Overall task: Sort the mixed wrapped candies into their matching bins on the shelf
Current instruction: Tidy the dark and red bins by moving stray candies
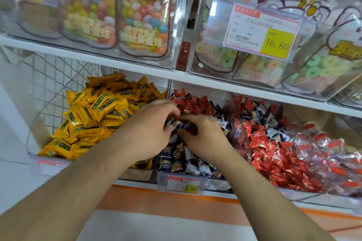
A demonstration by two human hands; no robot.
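Both hands dig in the middle bin [177,177], mixed red and dark-blue candies. Left hand [150,129] and right hand [203,139] each curl fingers round dark-blue candies [183,125]. Best lift only one colour; the red-candy bin [274,154] lies at three o'clock.

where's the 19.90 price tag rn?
Head view, lower centre: the red-framed 19.90 price tag is clipped to the front edge of the clear bin of dark blue wrapped candies, just below the two hands.
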